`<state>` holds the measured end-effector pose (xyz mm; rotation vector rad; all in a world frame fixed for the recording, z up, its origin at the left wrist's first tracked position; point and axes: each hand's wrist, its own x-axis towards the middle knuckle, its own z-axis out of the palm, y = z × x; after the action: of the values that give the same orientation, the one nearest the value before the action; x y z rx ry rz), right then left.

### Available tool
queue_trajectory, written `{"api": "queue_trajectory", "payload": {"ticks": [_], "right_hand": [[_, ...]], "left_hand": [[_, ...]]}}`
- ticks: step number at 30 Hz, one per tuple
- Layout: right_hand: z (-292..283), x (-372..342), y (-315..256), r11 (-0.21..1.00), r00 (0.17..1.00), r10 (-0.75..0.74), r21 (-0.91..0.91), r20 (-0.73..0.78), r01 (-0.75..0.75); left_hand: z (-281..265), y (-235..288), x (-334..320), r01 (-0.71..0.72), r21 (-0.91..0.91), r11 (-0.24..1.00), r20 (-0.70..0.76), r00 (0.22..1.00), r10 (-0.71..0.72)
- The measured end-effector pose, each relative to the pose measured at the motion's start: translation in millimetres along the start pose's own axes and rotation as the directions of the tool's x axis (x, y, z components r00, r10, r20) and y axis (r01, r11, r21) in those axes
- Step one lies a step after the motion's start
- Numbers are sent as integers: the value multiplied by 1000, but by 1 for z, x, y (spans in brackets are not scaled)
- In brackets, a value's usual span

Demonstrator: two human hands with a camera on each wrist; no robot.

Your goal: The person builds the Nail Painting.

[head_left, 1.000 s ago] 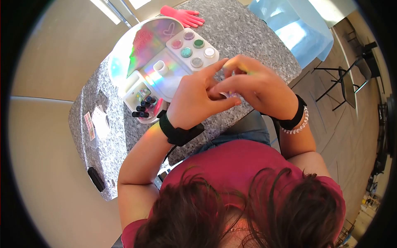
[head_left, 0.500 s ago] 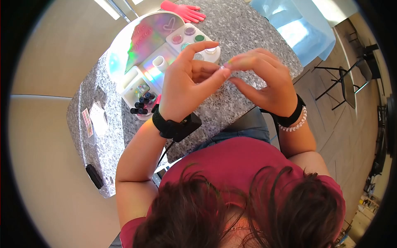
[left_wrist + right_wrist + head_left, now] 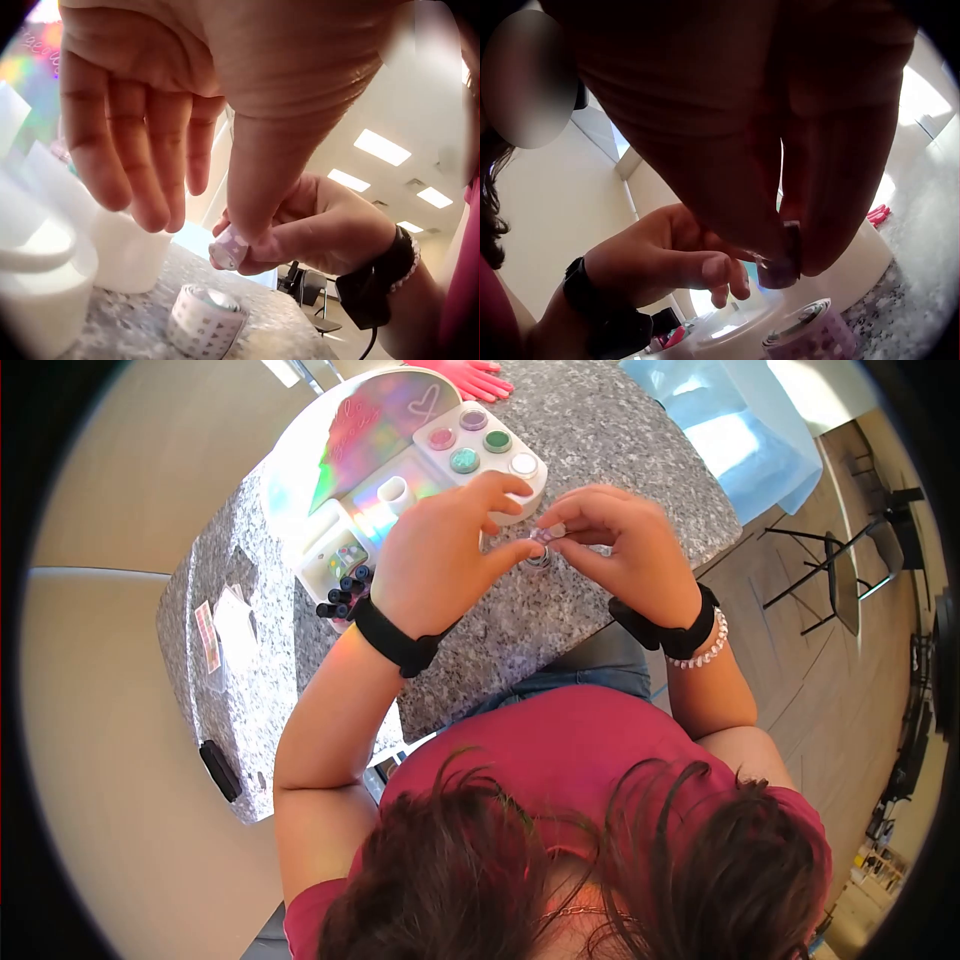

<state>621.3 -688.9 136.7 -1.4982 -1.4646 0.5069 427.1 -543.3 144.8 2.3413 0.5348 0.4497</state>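
Observation:
My right hand (image 3: 635,550) pinches a small lilac roll of patterned strip (image 3: 229,250) between thumb and fingertips, just above the table. The left hand (image 3: 430,560) is beside it, palm down, with its fingers apart and relaxed. In the right wrist view, a gap separates the left thumb (image 3: 716,268) from the roll. Directly below, a wider patterned roll (image 3: 204,324) with rows of small shiny shapes rests on the granite-look tabletop (image 3: 490,640).
Beyond the hands stands a white kit with a holographic lid (image 3: 350,440), a tray of glitter pots (image 3: 497,442) and black-capped bottles (image 3: 345,592). A pink glove (image 3: 470,375) lies at the back. Sticker sheets (image 3: 235,625) and a black object (image 3: 220,770) lie left.
The hands were close together, then drew apart. The left thumb and fingers have come off the small roll, which stays in the right hand, now lower over the table.

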Motion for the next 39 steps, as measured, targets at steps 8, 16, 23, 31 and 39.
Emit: {"api": "queue_trajectory", "payload": {"ticks": [8,16,23,31,39], "right_hand": [[5,0,7,992,988,123,13,89,-125],[4,-2,1,995,990,81,-69,118,-74],[8,-1,-6,998,997,63,-3,-54,-63],[4,3,-17,953,955,-240,-230,-177,196],[-12,11,-10,844,904,-428,-349,21,408]], "left_hand": [[36,-6,-5,-59,93,994,-34,998,62],[36,-7,-5,-16,42,999,-7,1000,16],[39,-10,-3,-108,55,993,-156,981,115],[25,11,-1,140,-548,825,-24,983,-183],[2,2,1,274,-608,745,231,959,-164]]}}
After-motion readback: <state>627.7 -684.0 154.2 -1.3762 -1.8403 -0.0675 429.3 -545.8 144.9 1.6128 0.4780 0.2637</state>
